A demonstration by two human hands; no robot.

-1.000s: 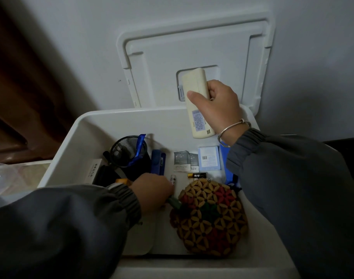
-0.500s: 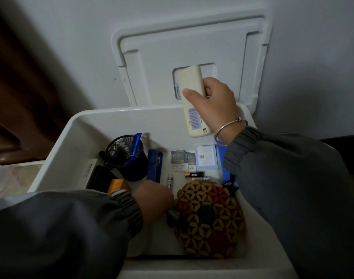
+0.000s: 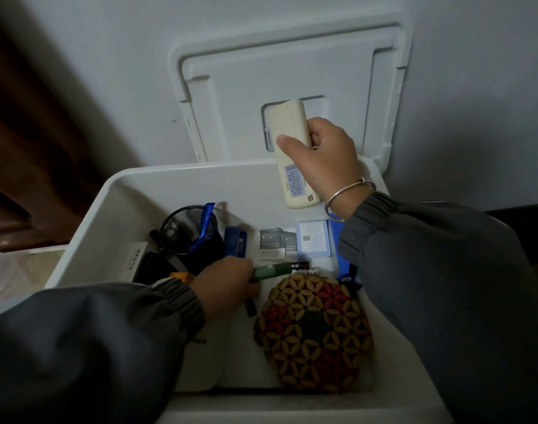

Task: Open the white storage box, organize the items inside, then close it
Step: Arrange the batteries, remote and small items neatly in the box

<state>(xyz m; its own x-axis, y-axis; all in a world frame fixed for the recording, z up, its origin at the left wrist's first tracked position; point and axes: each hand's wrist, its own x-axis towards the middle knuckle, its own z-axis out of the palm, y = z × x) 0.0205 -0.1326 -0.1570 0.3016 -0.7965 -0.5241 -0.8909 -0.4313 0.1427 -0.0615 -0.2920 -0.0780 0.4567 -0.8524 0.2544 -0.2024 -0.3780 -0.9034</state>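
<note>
Inside the open white storage box (image 3: pixel 87 221), the left hand (image 3: pixel 228 286) grips a green marker (image 3: pixel 272 271) – likely sorting – while the right hand (image 3: pixel 325 157) clasps a cream remote (image 3: pixel 292 154) aloft, out of the way.

White storage box (image 3: pixel 157 194) open, lid (image 3: pixel 292 71) upright behind.

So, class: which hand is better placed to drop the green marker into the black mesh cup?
Left, probably. The left hand grips the green marker right beside the mesh cup; the right hand is higher up, holding the cream remote.
</note>
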